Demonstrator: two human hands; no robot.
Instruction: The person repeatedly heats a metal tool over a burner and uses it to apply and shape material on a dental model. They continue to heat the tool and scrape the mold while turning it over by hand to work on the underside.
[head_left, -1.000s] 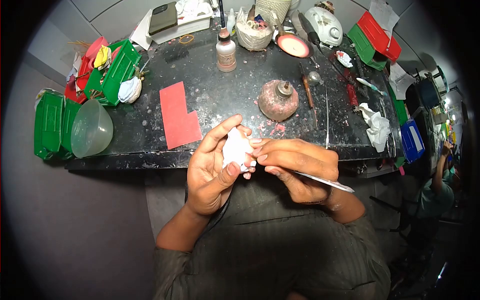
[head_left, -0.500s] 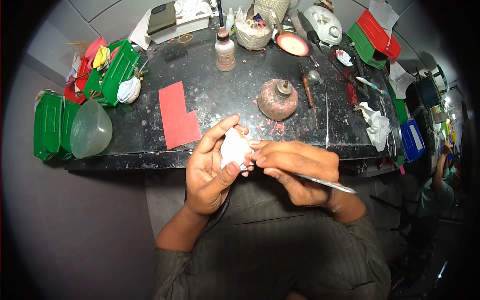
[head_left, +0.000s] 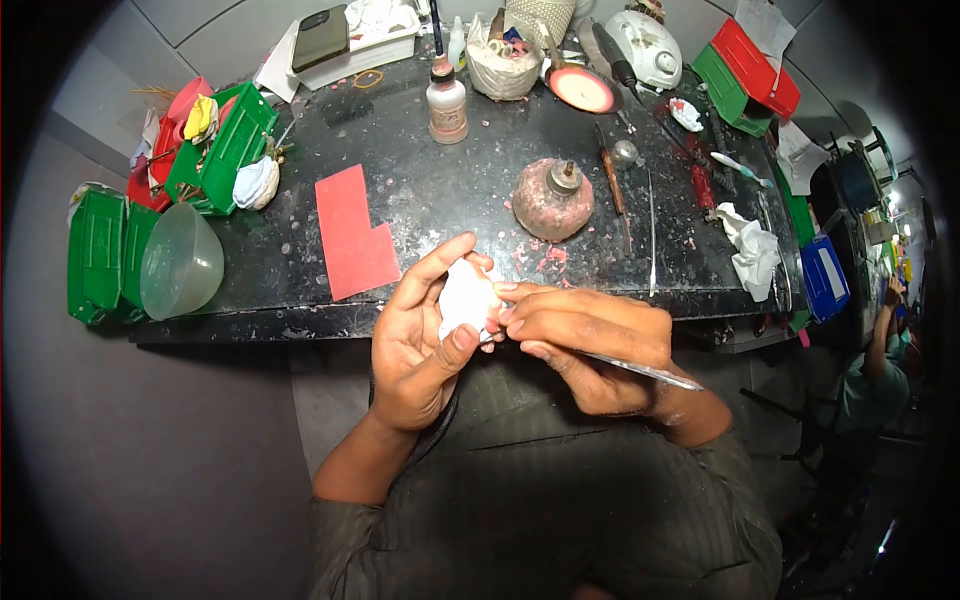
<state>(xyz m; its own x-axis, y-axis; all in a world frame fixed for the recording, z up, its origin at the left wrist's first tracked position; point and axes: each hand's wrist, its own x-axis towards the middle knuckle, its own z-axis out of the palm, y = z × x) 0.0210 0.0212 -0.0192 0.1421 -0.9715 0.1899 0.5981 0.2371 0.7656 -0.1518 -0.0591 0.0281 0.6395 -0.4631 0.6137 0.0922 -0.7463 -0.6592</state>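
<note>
My left hand (head_left: 408,345) is closed around a white plaster dental model (head_left: 462,300), with the thumb across its lower edge and the fingers behind it. A bit of pink shows at the model's right side. My right hand (head_left: 600,345) pinches a slim metal carving tool (head_left: 645,371) like a pen. The tool's handle sticks out to the lower right; its working end is hidden by the fingers at the model's right edge. The right fingertips meet that edge. Both hands are in front of the bench's near edge.
On the black bench (head_left: 450,200) lie a pink wax sheet (head_left: 352,240), a round spirit lamp (head_left: 553,202), a wooden-handled knife (head_left: 613,180) and crumpled tissue (head_left: 750,250). A clear bowl (head_left: 183,262) and green bins (head_left: 98,255) stand left. A person (head_left: 880,375) sits far right.
The right hand and the tool's handle have shifted slightly left. The left hand keeps its hold on the model, almost unmoved.
</note>
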